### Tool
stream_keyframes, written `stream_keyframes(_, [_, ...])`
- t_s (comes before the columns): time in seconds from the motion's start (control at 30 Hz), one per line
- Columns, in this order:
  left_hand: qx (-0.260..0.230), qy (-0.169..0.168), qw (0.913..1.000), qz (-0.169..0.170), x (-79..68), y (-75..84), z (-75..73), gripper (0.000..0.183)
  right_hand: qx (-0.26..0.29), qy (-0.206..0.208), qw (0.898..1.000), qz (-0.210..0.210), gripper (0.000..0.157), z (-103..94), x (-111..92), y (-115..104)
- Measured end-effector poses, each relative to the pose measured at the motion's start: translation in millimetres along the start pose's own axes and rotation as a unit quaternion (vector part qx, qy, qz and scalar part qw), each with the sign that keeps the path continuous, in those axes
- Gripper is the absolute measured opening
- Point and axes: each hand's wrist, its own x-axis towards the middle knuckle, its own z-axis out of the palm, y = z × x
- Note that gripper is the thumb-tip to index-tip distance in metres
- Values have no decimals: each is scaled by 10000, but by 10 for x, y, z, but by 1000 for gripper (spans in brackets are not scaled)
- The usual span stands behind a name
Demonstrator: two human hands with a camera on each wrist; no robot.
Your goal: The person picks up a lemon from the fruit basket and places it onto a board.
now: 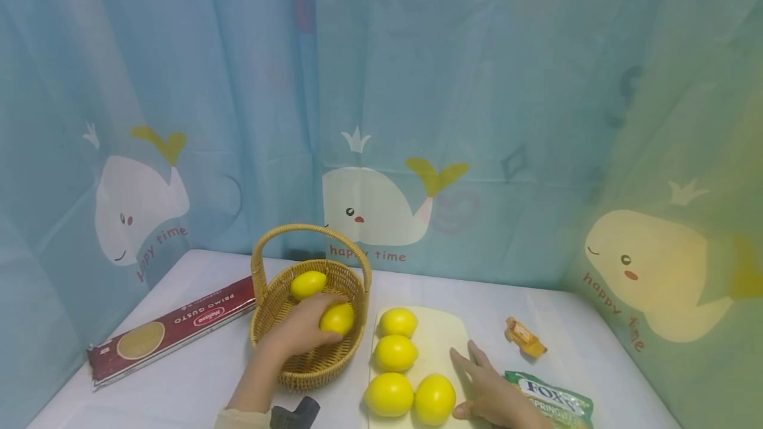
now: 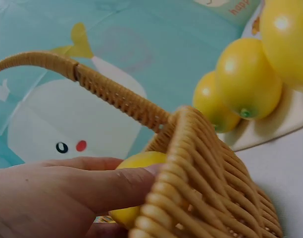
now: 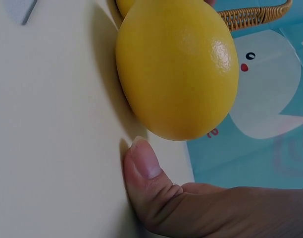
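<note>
Lemon [image 1: 338, 319] gripped by left hand [image 1: 304, 328], right hand [image 1: 491, 390] spread; thumb-side lemon [image 1: 434, 400] could be rolled off board [image 1: 438, 343] if nudged.

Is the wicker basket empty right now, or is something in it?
Not empty: one lemon lies inside the wicker basket, and the left hand holds another lemon within its rim.

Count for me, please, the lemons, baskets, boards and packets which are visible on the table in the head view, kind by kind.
Lemons: 6
Basket: 1
Board: 1
Packets: 3 (red packet, small orange packet, green packet)
Total: 11
</note>
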Motion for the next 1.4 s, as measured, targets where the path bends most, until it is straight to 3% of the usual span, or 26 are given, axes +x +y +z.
stream_keyframes(0.53, [331,-115,9994,76,-104,260,-177,58,110,-20,9999,129,106,-1,7,-8])
stream_keyframes(0.93, [619,-409,9971,170,-216,562,-287,54,71,27,9999,91,105,-18,-10,-25])
stream_keyframes(1.13, [779,-726,9939,303,-248,705,-258,53,99,16,9999,56,105,-19,-14,-14])
stream_keyframes(1.4, [741,-1053,9893,680,-219,856,-100,51,106,6,9999,-123,107,-21,-17,3])
